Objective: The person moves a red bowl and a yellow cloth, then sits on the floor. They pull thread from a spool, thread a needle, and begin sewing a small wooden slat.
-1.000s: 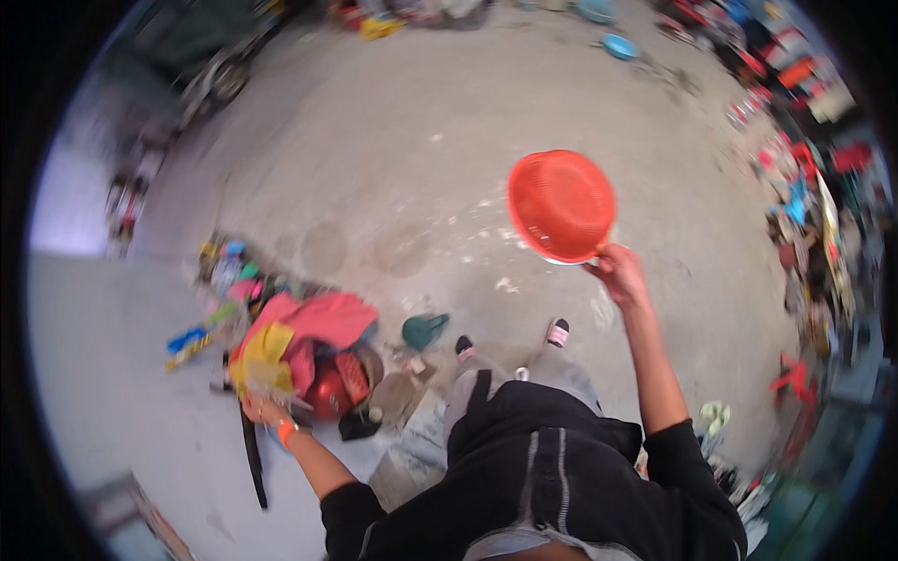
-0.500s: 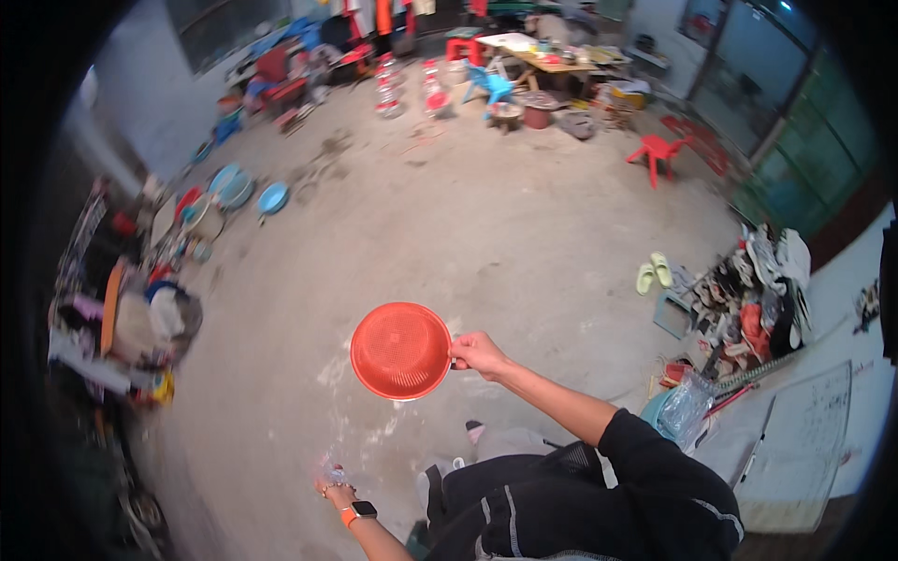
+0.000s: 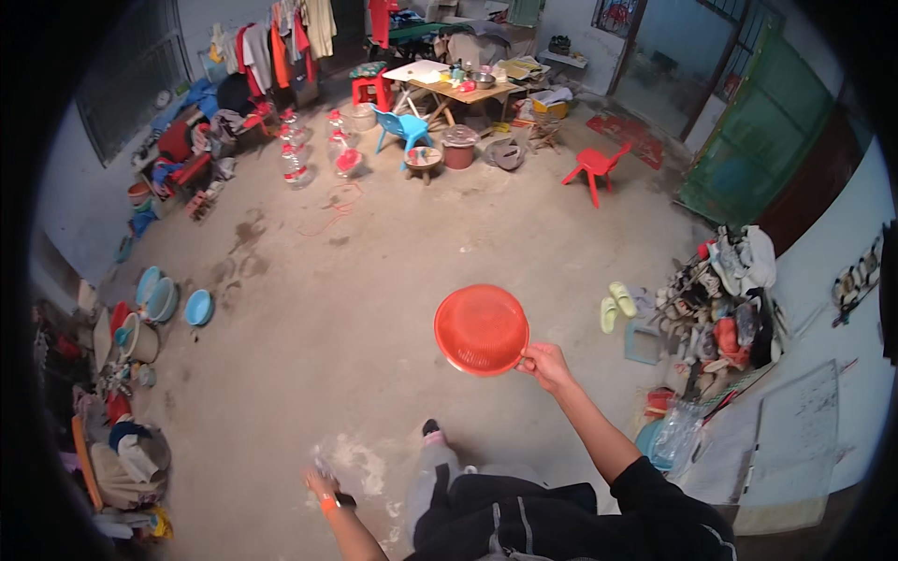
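My right hand (image 3: 545, 365) grips the rim of a red plastic colander (image 3: 480, 327), fingers closed, and carries it out in front of me over the concrete floor (image 3: 374, 280). My left hand (image 3: 318, 481) is low at my left side, an orange watch strap on its wrist. Its fingers are closed round a small, pale, see-through thing (image 3: 321, 463), too blurred to name. One dark-toed shoe (image 3: 430, 427) shows below me.
Blue basins (image 3: 198, 306) and piled goods (image 3: 138, 456) line the left. Shoes (image 3: 728, 332), green slippers (image 3: 608, 313) and a green door (image 3: 748, 159) are at right. Ahead stand red (image 3: 594, 168) and blue (image 3: 400, 126) chairs, water bottles (image 3: 295, 164), a cluttered table (image 3: 444, 84) and hanging clothes (image 3: 276, 47).
My view has swung round from the pile beside my left hand to the courtyard's far side. The colander stays in my right hand; my left hand has moved away from that pile.
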Demonstrator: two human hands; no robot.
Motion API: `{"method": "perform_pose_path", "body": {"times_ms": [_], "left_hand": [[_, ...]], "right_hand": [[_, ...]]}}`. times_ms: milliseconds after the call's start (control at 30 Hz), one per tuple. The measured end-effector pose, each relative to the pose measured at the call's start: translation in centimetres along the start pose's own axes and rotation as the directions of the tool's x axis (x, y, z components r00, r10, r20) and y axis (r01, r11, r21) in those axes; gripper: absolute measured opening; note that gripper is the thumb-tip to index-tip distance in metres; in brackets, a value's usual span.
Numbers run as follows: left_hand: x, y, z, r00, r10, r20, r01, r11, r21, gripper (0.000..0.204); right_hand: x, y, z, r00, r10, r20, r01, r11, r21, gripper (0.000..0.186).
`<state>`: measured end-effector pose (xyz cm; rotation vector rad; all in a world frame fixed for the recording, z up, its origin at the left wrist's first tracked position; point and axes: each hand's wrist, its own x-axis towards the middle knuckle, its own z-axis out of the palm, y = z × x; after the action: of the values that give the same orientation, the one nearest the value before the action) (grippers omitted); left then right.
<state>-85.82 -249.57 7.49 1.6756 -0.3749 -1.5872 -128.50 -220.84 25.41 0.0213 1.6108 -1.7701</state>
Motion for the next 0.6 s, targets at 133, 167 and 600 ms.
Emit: {"method": "perform_pose_path", "body": {"times_ms": [133, 167, 600], "left_hand": [[-1.4, 0.6, 20.5, 0.947, 0.051, 0.317, -0.068, 0.997, 0.042, 0.02], [-0.7, 1.1, 25.6, 0.934, 0.115, 0.339, -0.129, 0.991, 0.018, 0.018], [-2.0, 1.4, 62.6, 0.905, -0.213, 0.367, 0.085, 0.939, 0.334, 0.026]], "right_hand": [[6.5, -5.2, -3.3, 0.982, -0.053, -0.183, 0.062, 0.997, 0.042, 0.01], [8.4, -6.4, -3.0, 0.981, -0.061, -0.185, 0.074, 0.995, 0.068, 0.01], [37.7, -20.3, -11.6, 0.947, -0.043, -0.319, 0.096, 0.983, 0.153, 0.009]]}}
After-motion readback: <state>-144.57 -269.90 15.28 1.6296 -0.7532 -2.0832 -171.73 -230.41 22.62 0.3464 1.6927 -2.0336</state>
